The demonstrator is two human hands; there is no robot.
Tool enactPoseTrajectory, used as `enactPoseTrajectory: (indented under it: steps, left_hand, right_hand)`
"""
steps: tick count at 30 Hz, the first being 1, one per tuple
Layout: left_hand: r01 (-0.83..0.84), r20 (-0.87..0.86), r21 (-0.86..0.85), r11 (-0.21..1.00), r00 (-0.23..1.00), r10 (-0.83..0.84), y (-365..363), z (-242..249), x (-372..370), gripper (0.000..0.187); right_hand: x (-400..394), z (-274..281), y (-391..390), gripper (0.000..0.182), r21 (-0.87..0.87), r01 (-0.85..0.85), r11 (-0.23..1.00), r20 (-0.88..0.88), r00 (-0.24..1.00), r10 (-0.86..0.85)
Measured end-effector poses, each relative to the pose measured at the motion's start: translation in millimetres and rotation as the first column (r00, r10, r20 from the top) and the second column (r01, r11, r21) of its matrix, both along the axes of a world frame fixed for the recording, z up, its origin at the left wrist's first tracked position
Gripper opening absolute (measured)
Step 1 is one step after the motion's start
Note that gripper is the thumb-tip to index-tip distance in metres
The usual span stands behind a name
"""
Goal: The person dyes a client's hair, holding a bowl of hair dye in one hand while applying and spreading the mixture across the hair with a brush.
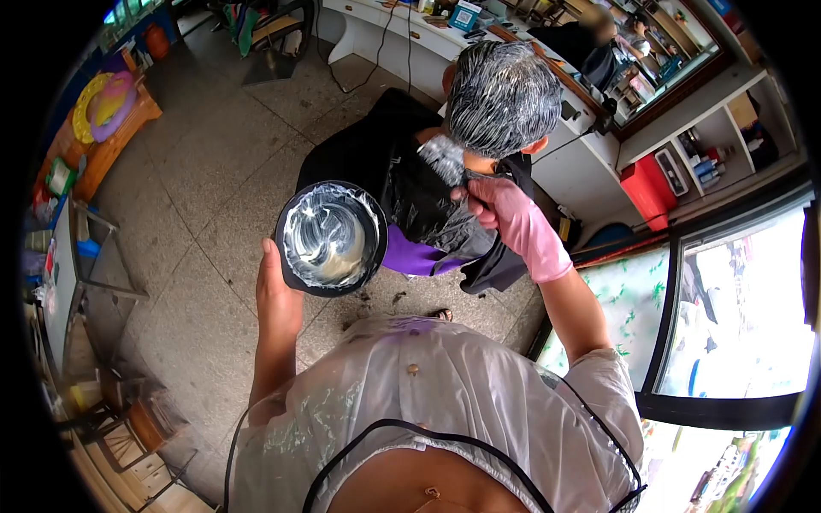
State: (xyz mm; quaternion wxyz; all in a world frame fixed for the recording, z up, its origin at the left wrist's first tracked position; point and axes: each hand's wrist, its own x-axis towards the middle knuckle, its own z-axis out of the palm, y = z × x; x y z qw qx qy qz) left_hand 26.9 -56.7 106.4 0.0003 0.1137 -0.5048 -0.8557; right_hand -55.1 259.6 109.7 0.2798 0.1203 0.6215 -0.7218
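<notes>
My left hand [280, 295], bare, is closed around the side of a black mixing bowl [376, 265]. White cream [325, 227] is smeared over the bowl's inside. In a pink glove, my right hand [506, 214] grips a hair dye brush [442, 160]; its head is thick with the same white cream, and its handle is mostly hidden by my fingers. The brush is close behind the neck of a seated person, whose dark hair [505, 98] is streaked with white cream. A black plastic cape [428, 209] covers that person's shoulders and back.
A white counter [363, 13] with a mirror [676, 43] stands in front of the seated person. Cables hang from it. Shelves and a red box [643, 192] are at the right, near a glass door [744, 299]. A wooden bench [128, 141] is far left.
</notes>
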Motion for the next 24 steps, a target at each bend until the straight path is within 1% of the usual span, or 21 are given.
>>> enactPoseTrajectory:
  steps: [1, 2, 4, 6, 8, 9, 11, 12, 14, 15, 16, 18, 19, 20, 22, 24]
  left_hand:
    - [0.002, -0.007, 0.001, 1.0, 1.0, -0.002, -0.2, 0.2, -0.3, 0.054]
    - [0.005, -0.01, -0.001, 1.0, 1.0, -0.005, -0.5, 0.8, -0.1, 0.054]
    - [0.0, -0.026, 0.007, 1.0, 1.0, 0.0, -0.9, 2.1, 0.1, 0.054]
    - [-0.006, -0.014, 0.005, 1.0, 1.0, 0.006, -1.0, 2.0, -0.1, 0.054]
    - [-0.009, 0.006, -0.001, 1.0, 1.0, 0.009, -0.7, 3.0, 1.9, 0.053]
    - [-0.018, 0.021, 0.003, 1.0, 1.0, 0.018, 0.4, 3.8, 2.0, 0.053]
    - [-0.024, 0.032, 0.006, 1.0, 0.999, 0.023, 1.1, 4.2, 1.6, 0.053]
    - [-0.02, 0.019, 0.019, 1.0, 1.0, 0.02, 1.0, 2.8, 0.9, 0.053]
    - [-0.014, 0.002, 0.034, 0.999, 1.0, 0.014, 3.5, 3.1, -0.4, 0.053]
    - [-0.01, 0.009, 0.031, 0.999, 1.0, 0.01, 4.6, 4.4, -0.8, 0.053]
    - [-0.007, 0.015, 0.027, 1.0, 1.0, 0.007, 5.5, 5.2, -1.2, 0.053]
    - [-0.005, 0.008, 0.023, 1.0, 1.0, 0.004, 5.6, 4.6, -1.2, 0.054]
    - [-0.004, 0.003, 0.021, 1.0, 1.0, 0.004, 5.5, 3.7, -1.5, 0.054]
    - [-0.003, 0.001, 0.02, 1.0, 1.0, 0.003, 5.2, 2.5, -1.1, 0.054]
    - [-0.025, 0.016, 0.012, 1.0, 1.0, 0.025, 4.4, 0.6, -0.9, 0.055]
    - [-0.011, 0.04, -0.004, 1.0, 0.999, 0.011, 4.6, 0.9, -0.8, 0.055]
  right_hand:
    - [-5.5, -8.0, 4.5, 0.025, -0.119, 0.086, 0.989, 0.043, 0.996, -0.081]
    - [-10.4, -8.4, 14.0, 0.025, -0.18, 0.064, 0.982, 0.028, 0.998, -0.06]
    - [-11.7, 2.1, 27.0, 0.025, -0.31, 0.075, 0.948, -0.006, 0.997, -0.08]
    - [-3.2, 17.9, 32.5, 0.027, -0.304, 0.073, 0.95, -0.091, 0.99, -0.105]
    - [5.8, 31.4, 31.5, 0.027, -0.35, 0.092, 0.932, -0.106, 0.985, -0.137]
    - [9.0, 32.7, 28.3, 0.027, -0.351, 0.096, 0.932, -0.105, 0.985, -0.14]
    - [12.1, 33.2, 15.8, 0.027, -0.285, 0.139, 0.949, -0.053, 0.986, -0.16]
    - [10.4, 23.4, 11.5, 0.026, -0.278, 0.079, 0.957, -0.018, 0.996, -0.088]
    - [1.9, -3.0, 2.9, 0.026, -0.311, 0.069, 0.948, 0.055, 0.997, -0.054]
    - [-4.2, -11.3, 0.3, 0.026, -0.35, 0.103, 0.931, 0.105, 0.992, -0.071]
    - [-7.8, -13.5, 5.3, 0.026, -0.35, 0.104, 0.931, 0.103, 0.992, -0.072]
    - [-10.9, -11.7, 16.6, 0.026, -0.398, 0.108, 0.911, 0.035, 0.994, -0.102]
    - [-7.4, -6.1, 23.3, 0.027, -0.331, 0.13, 0.935, 0.026, 0.991, -0.129]
    - [-1.8, -2.3, 27.6, 0.026, -0.267, 0.136, 0.954, -0.048, 0.987, -0.154]
    - [6.2, 2.7, 33.0, 0.026, -0.211, 0.124, 0.97, -0.103, 0.984, -0.148]
    - [10.7, -1.4, 27.2, 0.026, -0.19, 0.129, 0.973, -0.115, 0.982, -0.152]
